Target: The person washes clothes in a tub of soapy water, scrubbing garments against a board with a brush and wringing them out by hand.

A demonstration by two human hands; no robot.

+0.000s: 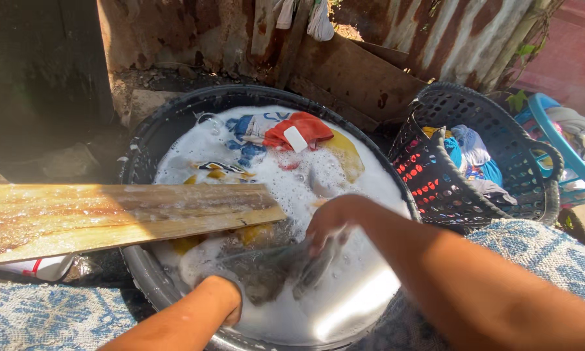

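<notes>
The wide black plastic washing tub [175,123] brims with suds and soaking clothes, and a wet wooden plank [110,218] lies across its left rim. The step in hand looks like scrubbing: both hands grip a dark grey soaked cloth [273,270] stretched at the tub's near side, the right hand [328,224] clenched on one end, the left hand [224,302] seemingly closed on the other, half under foam. Next would likely call for rubbing fabric against fabric. A small white rectangular soap bar [295,138] rests on a red garment [299,127]
</notes>
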